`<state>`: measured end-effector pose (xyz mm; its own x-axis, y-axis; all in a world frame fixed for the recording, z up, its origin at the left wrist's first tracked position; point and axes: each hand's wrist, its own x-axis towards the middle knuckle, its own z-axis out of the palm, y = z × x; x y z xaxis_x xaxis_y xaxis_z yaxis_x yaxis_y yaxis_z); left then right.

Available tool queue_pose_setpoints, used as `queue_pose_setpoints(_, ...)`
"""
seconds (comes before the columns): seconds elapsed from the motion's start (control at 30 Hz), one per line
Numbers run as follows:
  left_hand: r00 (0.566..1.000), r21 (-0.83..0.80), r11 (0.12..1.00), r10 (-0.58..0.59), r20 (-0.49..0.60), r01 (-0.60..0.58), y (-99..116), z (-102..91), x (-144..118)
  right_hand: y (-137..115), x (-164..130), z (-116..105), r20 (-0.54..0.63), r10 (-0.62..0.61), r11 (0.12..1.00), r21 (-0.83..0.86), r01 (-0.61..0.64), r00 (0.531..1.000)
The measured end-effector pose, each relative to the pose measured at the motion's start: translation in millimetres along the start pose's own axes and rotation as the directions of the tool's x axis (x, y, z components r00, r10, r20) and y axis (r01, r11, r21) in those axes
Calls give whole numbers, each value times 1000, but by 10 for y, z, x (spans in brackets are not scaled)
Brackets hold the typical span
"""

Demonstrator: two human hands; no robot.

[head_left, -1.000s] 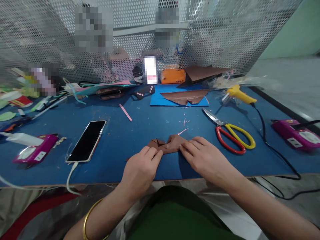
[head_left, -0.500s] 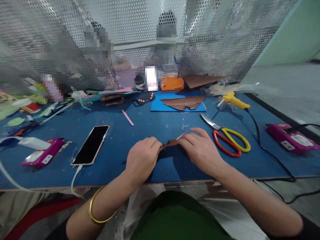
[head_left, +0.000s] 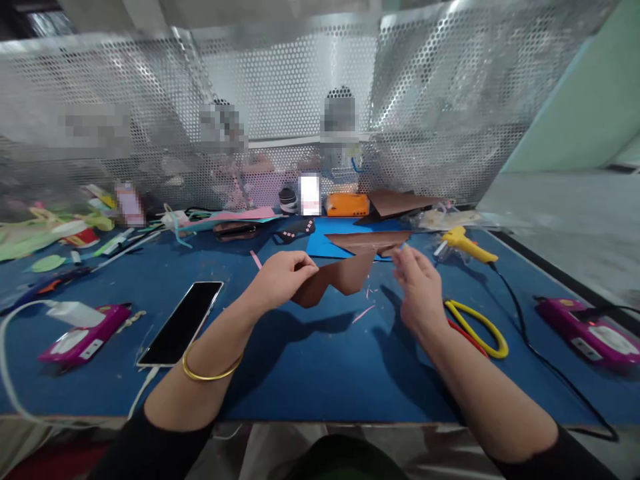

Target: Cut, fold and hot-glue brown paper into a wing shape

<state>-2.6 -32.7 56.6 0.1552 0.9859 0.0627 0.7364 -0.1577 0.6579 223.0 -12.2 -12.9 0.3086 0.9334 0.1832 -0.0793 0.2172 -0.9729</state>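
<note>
My left hand (head_left: 280,277) pinches one end of a folded brown paper piece (head_left: 343,277) and holds it up above the blue table (head_left: 310,363). A gold bangle sits on that wrist. My right hand (head_left: 420,290) hovers just right of the paper, fingers apart, touching nothing. It is over the blades of the red and yellow scissors (head_left: 480,327), whose handles show beyond the wrist.
A phone (head_left: 183,321) on a cable lies left. Pink devices sit at the left (head_left: 83,333) and right (head_left: 585,323). A yellow glue gun (head_left: 465,243), a blue sheet (head_left: 317,245) under brown paper (head_left: 370,240) and an orange box (head_left: 347,204) lie behind. A perforated metal screen (head_left: 425,120) backs the table.
The brown paper was pressed on the table under both hands. My left hand has lifted it up, and my right hand has let go and moved right. The camera tilted up.
</note>
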Motion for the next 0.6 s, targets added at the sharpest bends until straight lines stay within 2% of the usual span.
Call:
queue_pose_setpoints(0.07, 998, -75, 996, -38, 40, 41, -30, 15, 27, -8, -76, 35, 181, 126, 991, 27, -133, 975)
queue_pose_setpoints(0.13, 994, -140, 987, -72, 77, 83, -69, 42, 42, -35, -178, 78, 343, 219, 971, 18, -240, 913)
queue_pose_setpoints(0.2, 990, -190, 975, -97, 106, 116, -109, 69, 48, -52, -263, 114, 429, 277, 952, -3, -306, 860)
queue_pose_setpoints(0.3, 983, -237, 959, -122, 140, 153, -147, 100, 45, -33, -314, 135, 460, 319, 937, -20, -349, 828)
queue_pose_setpoints(0.6, 975, -287, 941, -129, 182, 178, -132, 156, 42, 2, -330, 95, 448, 313, 938, -6, -347, 838)
